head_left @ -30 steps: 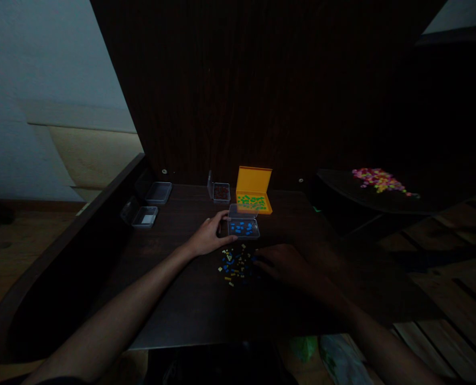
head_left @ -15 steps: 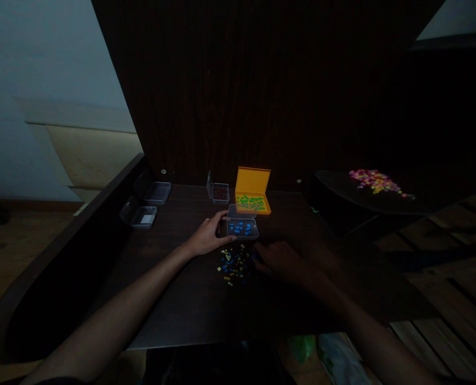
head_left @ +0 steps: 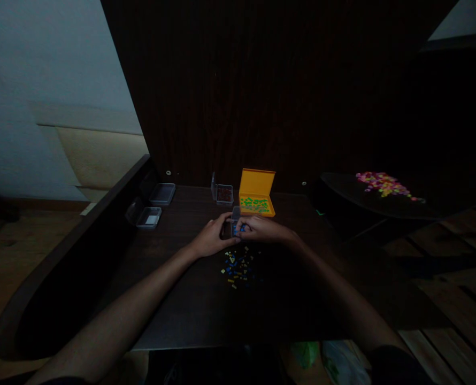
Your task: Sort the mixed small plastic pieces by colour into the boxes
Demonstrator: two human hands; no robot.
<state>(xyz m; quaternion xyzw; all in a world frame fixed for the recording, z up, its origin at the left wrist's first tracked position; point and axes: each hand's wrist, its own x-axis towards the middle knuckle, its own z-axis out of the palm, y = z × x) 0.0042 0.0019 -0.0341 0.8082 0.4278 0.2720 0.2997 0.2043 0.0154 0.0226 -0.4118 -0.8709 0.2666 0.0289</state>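
From my remote seat the scene is very dim. Far left on the dark wooden table [head_left: 190, 299] sit two shallow clear plastic trays: the nearer tray [head_left: 148, 217] has a white patch inside, perhaps a label, too small for me to read; the farther tray [head_left: 162, 193] lies just behind it. My left hand [head_left: 212, 239] curls round the left side of a small clear plastic box of blue pieces [head_left: 235, 227], gripping it at table centre. Behind it stands a small clear box of dark red pieces [head_left: 224, 193]. In front of the hands lies a loose scatter of tiny blue and yellow pieces [head_left: 238, 266] on the tabletop. My right hand [head_left: 262, 229] lies over the blue-piece box with fingertips bunched at its opening; I cannot tell whether they pinch anything. Just behind is an orange-yellow hinged case of green pieces [head_left: 256, 206], lid upright. Far right, well apart, a heap of pink and yellow pieces [head_left: 382, 183] rests on a dark round side surface [head_left: 342, 195].
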